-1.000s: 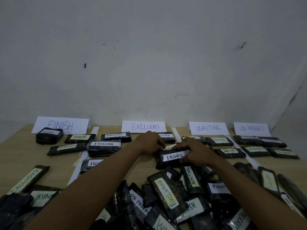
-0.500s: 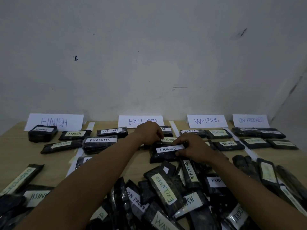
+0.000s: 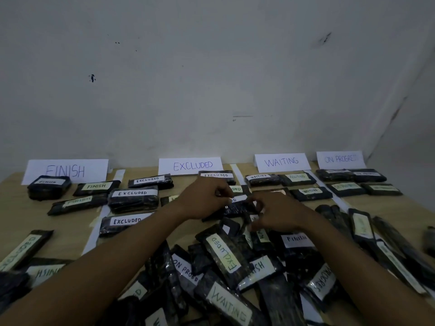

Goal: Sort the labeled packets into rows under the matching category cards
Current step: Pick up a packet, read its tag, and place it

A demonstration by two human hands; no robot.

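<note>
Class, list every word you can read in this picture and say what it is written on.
"FINISH": first card; sorted packet; right pile packet.
"EXCLUDED": second card; packets beneath it; long pile packet.
"WAITING": third card; nearest pile packet.
"ON PROGRES", faint: fourth card.
"ON PRO", rest unclear: white pile label.
Green labels at right: too blurred.
Packet under the left hand: label mostly covered.

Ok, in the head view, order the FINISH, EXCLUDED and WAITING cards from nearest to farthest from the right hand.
1. WAITING card, just beyond the right hand.
2. EXCLUDED card, back centre.
3. FINISH card, far left.
</note>
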